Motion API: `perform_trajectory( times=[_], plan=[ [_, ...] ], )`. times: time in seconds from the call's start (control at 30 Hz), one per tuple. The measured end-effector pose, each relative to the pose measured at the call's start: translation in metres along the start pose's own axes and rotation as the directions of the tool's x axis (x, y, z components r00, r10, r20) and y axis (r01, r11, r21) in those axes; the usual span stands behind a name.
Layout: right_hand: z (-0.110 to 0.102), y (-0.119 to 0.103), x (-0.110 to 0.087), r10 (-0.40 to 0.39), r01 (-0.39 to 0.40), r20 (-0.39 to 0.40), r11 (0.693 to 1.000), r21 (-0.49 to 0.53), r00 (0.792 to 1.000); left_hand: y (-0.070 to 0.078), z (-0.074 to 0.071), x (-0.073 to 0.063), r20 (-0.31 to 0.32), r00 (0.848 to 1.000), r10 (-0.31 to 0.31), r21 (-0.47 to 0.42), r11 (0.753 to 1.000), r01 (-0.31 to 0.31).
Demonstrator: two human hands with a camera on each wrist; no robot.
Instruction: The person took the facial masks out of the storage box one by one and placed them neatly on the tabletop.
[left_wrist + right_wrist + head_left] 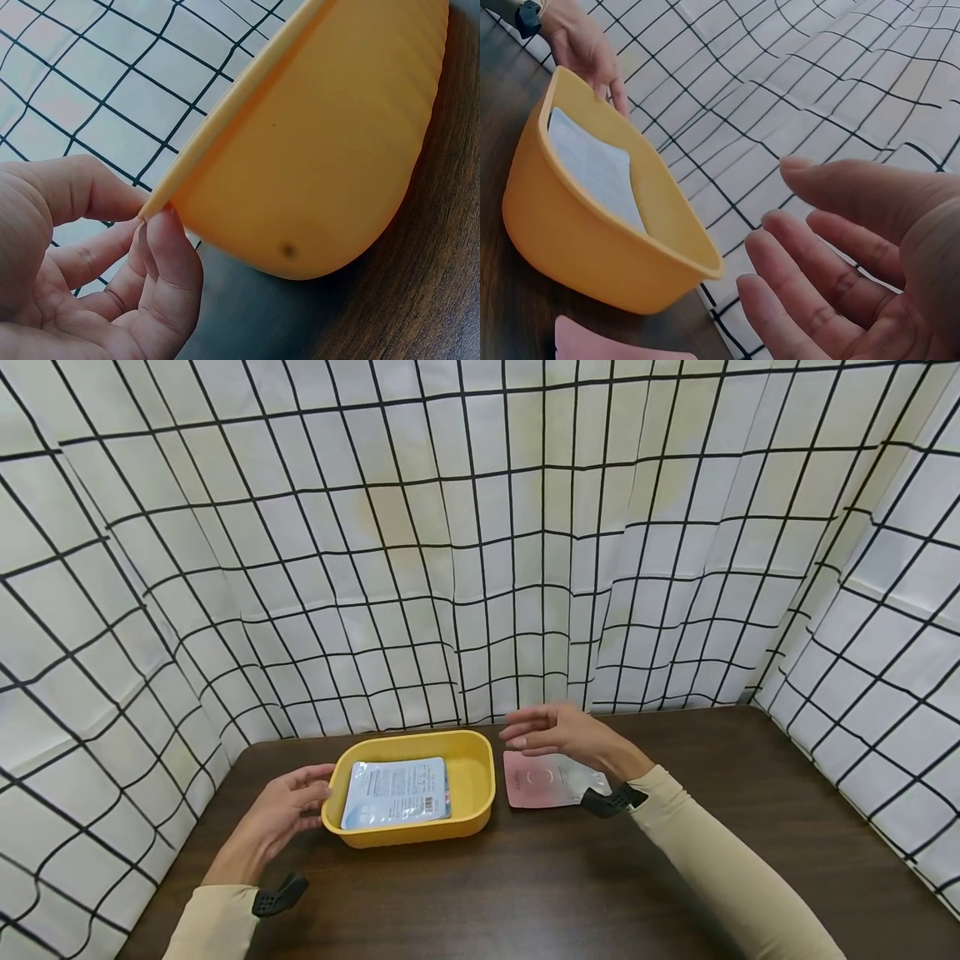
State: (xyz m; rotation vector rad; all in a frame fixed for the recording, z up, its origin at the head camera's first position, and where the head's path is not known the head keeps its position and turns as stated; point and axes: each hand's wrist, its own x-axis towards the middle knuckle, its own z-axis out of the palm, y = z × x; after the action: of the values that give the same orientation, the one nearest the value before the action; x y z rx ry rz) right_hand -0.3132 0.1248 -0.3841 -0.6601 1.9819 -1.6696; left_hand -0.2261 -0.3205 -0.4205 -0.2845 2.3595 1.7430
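Observation:
A yellow plastic tub (472, 777) stands on the table with a light-blue printed packet (395, 791) lying inside; the edge of a more colourful packet (447, 797) peeks out under it. At the tub's left end, my left hand (288, 806) pinches the rim between thumb and finger, as the left wrist view shows at the rim (202, 142). Right of the tub, a pink and silver packet (542, 779) lies flat. My right hand (573, 735) hovers over its far edge, fingers loosely bent and apart, holding nothing; the palm (885, 322) shows bare in the right wrist view.
The dark wooden table (480, 902) spreads in front of and to the right of the tub. A white curtain with a black grid (495, 568) closes off the back and both sides, close behind the tub. Each wrist wears a black band (611, 800).

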Motion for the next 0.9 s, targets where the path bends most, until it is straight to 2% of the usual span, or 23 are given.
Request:
perform_trajectory(
  times=[0.73, 0.9],
  plan=[
    [0.034, -0.004, 0.034, 0.000, -0.007, 0.101, 0.998, 0.069, 0.995, -0.003, -0.004, 0.002, 0.024, 1.000, -0.019, -0.036, 0.999, 0.019],
    [0.040, -0.004, 0.043, 0.027, -0.035, 0.126, 0.998, 0.055, 0.992, -0.002, -0.005, 0.004, 0.032, 0.999, -0.015, -0.044, 0.999, 0.016]
  ],
)
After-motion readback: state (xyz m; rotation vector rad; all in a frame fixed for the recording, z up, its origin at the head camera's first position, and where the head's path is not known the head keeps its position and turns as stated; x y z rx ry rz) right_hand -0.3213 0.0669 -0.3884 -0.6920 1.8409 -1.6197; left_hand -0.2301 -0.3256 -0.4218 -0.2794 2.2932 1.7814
